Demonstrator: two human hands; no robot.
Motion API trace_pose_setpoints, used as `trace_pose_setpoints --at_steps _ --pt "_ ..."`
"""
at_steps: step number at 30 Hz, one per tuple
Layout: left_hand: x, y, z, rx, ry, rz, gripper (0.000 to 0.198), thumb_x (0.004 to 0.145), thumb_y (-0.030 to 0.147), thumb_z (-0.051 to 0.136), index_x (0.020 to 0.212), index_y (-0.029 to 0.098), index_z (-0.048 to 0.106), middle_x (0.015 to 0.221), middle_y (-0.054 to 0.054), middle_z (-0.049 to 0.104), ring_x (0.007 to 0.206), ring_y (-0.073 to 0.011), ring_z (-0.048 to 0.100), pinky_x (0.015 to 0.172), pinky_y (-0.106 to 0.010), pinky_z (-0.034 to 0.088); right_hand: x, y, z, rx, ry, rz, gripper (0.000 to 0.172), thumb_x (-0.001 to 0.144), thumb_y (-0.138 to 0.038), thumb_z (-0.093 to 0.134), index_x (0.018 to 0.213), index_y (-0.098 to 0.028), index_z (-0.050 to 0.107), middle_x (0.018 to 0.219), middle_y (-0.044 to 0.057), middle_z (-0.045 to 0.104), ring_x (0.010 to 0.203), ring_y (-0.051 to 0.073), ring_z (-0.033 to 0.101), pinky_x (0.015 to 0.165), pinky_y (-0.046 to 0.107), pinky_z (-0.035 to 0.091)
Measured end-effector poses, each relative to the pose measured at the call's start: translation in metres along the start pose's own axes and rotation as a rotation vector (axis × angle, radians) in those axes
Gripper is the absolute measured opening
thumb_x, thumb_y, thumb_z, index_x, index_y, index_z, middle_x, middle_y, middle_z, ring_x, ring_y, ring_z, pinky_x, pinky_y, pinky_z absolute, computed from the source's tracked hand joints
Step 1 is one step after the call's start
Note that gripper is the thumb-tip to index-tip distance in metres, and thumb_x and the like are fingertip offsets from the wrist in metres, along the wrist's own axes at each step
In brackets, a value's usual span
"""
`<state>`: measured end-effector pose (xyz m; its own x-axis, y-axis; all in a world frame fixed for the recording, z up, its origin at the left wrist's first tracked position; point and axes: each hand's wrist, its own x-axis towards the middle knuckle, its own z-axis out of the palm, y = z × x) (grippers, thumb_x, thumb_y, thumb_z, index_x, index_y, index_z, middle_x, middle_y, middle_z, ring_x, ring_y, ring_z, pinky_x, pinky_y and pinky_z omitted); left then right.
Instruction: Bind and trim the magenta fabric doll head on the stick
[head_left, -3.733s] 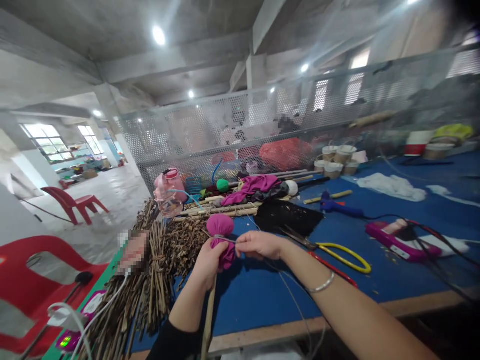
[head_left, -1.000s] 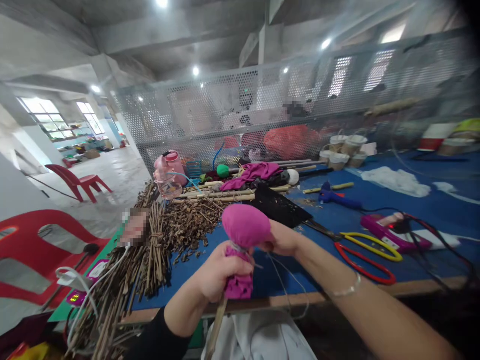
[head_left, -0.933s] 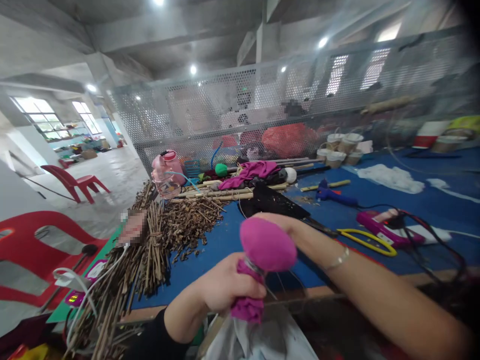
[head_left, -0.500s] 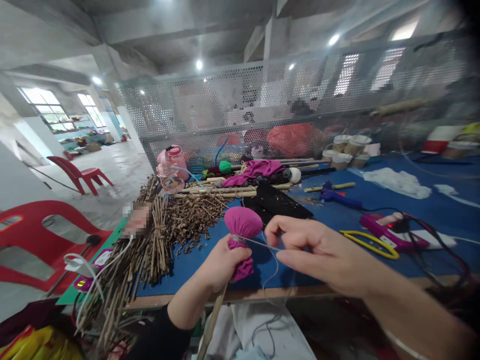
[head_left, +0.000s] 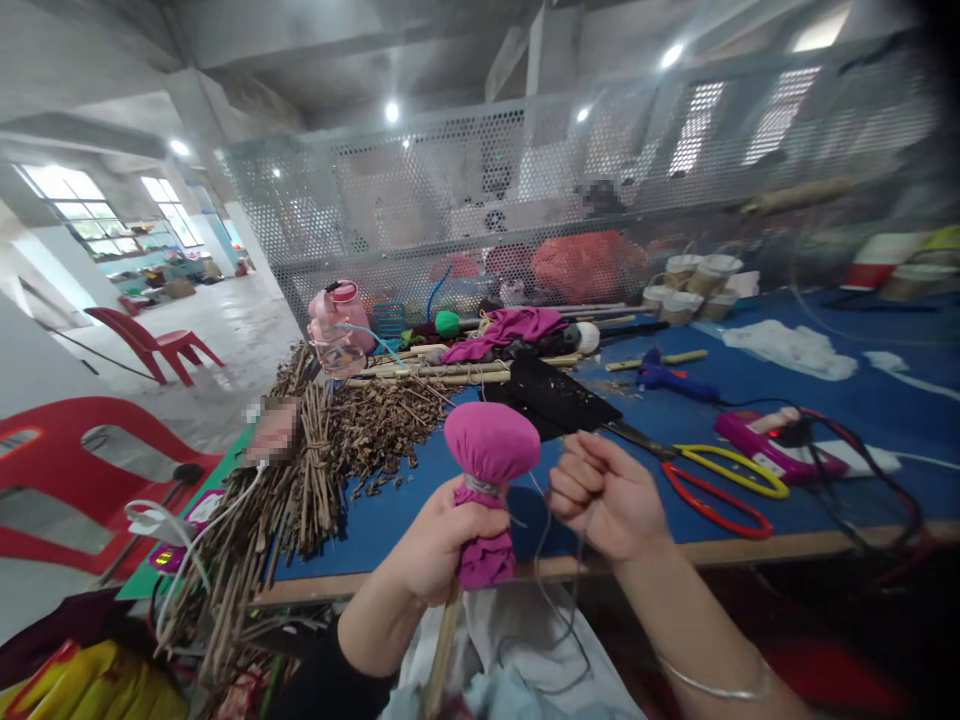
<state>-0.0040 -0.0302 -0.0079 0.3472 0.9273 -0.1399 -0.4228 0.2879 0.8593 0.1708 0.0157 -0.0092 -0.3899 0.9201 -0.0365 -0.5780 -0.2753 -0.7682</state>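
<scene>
A magenta cloth (head_left: 491, 440), puffed into a round head at the top, covers the end of a wooden stick (head_left: 441, 650). My left hand (head_left: 435, 540) is wrapped round its gathered neck, just under several turns of grey string (head_left: 541, 545). To the right, my right hand (head_left: 611, 495) is closed in a fist with the string running to it. Slack string hangs below between the hands, over pale cloth on my lap. Right of that hand lie scissors (head_left: 724, 490) with one yellow and one red handle.
Dry twigs (head_left: 315, 480) cover the table's left side. Behind are black cloth (head_left: 559, 400), sticks, a pink jug (head_left: 341, 330) and a green ball of yarn (head_left: 448, 323). A blue glue gun (head_left: 671, 378) and a purple power strip (head_left: 780, 445) lie right. A perforated metal screen (head_left: 420, 200) stands behind.
My right hand has moved from beside the bound neck, its fingers curling into a fist. The cloth head has tilted towards me slightly. The red scissor handle now shows.
</scene>
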Motion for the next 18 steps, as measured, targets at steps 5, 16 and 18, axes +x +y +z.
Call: trace_pose_setpoints --at_steps 5,16,18 --pt "-0.011 -0.013 0.017 0.206 -0.39 -0.31 0.019 0.058 0.025 0.07 0.069 0.014 0.06 0.062 0.001 0.052 0.054 -0.0093 0.043 0.054 -0.022 0.036 0.022 0.0 0.001 -0.175 -0.175 0.375 0.041 0.071 -0.038 0.061 0.052 -0.021 0.028 0.043 -0.01 0.024 0.038 0.005 0.02 0.04 0.021 0.022" --pt "-0.002 0.004 0.002 0.386 0.097 0.146 0.03 0.073 0.025 0.068 0.1 0.016 0.056 0.077 0.001 0.055 0.064 -0.009 0.047 0.063 -0.02 0.041 -0.018 -0.071 0.055 -1.085 -0.293 -0.069 0.047 0.079 -0.047 0.057 0.05 -0.019 0.033 0.048 -0.007 0.024 0.046 0.007 0.02 0.043 0.023 0.016" --pt "-0.004 0.007 -0.004 0.287 0.12 0.185 0.033 0.071 0.029 0.072 0.097 0.016 0.056 0.073 0.002 0.056 0.06 -0.0088 0.048 0.061 -0.02 0.042 -0.031 -0.052 0.04 -1.073 -0.135 -0.132 0.053 0.077 -0.049 0.059 0.05 -0.02 0.024 0.05 -0.007 0.018 0.047 0.007 0.016 0.043 0.023 0.013"
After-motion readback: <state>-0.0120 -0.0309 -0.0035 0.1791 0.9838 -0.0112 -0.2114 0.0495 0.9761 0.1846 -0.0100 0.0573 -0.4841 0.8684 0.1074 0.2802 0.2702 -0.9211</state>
